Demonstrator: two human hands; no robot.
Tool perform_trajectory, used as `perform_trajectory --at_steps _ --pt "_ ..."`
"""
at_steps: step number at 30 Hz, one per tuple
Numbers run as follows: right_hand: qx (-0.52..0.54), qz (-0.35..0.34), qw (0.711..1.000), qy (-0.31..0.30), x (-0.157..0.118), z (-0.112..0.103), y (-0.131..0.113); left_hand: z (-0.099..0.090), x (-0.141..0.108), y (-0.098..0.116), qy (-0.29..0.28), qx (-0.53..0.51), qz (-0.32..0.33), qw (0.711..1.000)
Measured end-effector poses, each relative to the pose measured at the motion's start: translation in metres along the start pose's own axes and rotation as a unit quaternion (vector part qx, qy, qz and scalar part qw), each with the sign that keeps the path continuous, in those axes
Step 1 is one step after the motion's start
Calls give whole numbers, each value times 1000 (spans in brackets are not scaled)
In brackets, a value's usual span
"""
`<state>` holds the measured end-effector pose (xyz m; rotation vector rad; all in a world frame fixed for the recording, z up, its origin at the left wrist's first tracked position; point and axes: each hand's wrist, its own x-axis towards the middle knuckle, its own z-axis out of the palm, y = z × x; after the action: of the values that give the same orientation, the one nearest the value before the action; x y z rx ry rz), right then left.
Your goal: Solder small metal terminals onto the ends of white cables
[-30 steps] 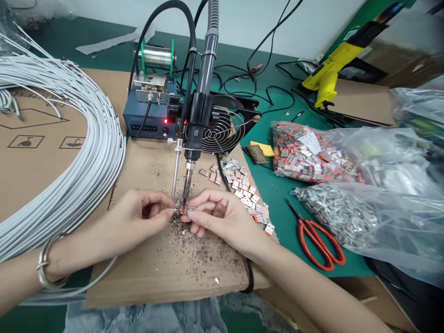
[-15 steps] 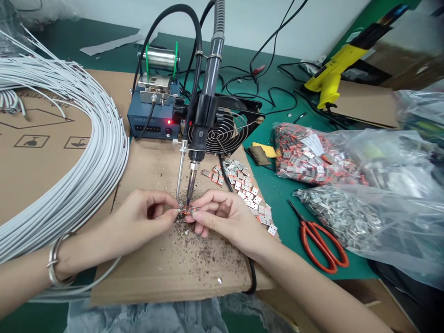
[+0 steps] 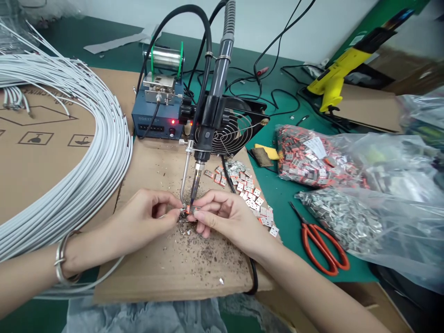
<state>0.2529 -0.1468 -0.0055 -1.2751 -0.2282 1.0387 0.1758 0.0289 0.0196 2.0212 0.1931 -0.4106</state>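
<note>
My left hand [image 3: 152, 215], thumb and forefinger pressed together, pinches the stripped end of a thin white cable [image 3: 181, 210]. My right hand [image 3: 224, 217] grips a small USB connector [image 3: 196, 209] with an orange-red board between thumb and forefinger. Cable end and connector meet under the tip of a stand-held soldering iron [image 3: 197, 180]. Just left of that tip, a bent metal solder feed tube [image 3: 184, 180] ends close to my left fingertips. The fingers partly cover the joint, so its contact with the tip is hard to see.
A coil of white cables [image 3: 114, 125] lies left. Behind stand a blue solder feeder [image 3: 152, 118] and a fan [image 3: 236, 132]. Loose USB connectors [image 3: 255, 196] lie right, near bagged connectors [image 3: 305, 157], bagged metal parts [image 3: 343, 217] and red-handled scissors [image 3: 324, 249]. A yellow glue gun [image 3: 340, 69] stands farther back.
The view has shifted slightly. The connector and cable end sit a little farther left relative to the iron tip, and more of the orange-red board shows. Both hands keep their pinch.
</note>
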Motion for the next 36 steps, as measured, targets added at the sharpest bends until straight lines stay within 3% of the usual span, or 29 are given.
perform_trajectory --at_steps 7,14,27,36 --pt "-4 -3 1000 -6 0 0 0 -1 0 -1 1 -2 6 1000" --pt "-14 5 1000 -1 0 1 -2 -4 -1 0 -41 1 -2 999" --pt "-18 2 1000 5 -1 2 -3 -5 1 -3 -31 11 -5 999" --pt "-11 11 1000 0 -1 1 -4 -7 -2 6 -28 16 -17 999"
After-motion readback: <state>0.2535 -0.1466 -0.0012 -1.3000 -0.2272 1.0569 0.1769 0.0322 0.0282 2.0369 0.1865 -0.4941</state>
